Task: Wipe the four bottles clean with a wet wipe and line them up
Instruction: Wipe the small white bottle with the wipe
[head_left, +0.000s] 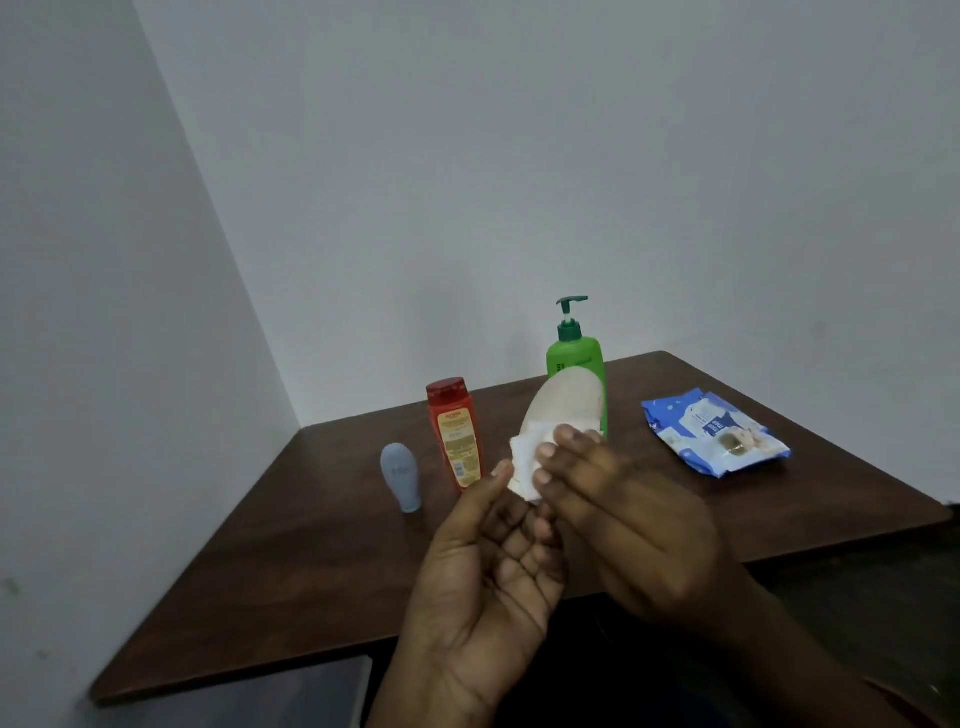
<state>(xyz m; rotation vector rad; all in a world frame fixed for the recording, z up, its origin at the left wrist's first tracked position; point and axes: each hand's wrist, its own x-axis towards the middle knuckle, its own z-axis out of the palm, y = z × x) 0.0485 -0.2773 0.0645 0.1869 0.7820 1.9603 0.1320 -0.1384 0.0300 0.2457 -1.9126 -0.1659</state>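
Above the brown table (322, 545) I hold a pale cream bottle (566, 400), tilted with its flat base facing me. My left hand (483, 566) grips its lower end from below. My right hand (623, 514) presses a white wet wipe (524, 462) against the bottle's side. Behind it a green pump bottle (574, 353) stands upright. A red bottle (454, 434) with a yellow label stands to its left. A small grey-blue bottle (401, 475) stands further left, cap down.
A blue pack of wet wipes (714, 434) lies on the right part of the table. Pale walls meet in a corner behind the table's far left. The table's front edge runs below my hands, with dark floor beyond it.
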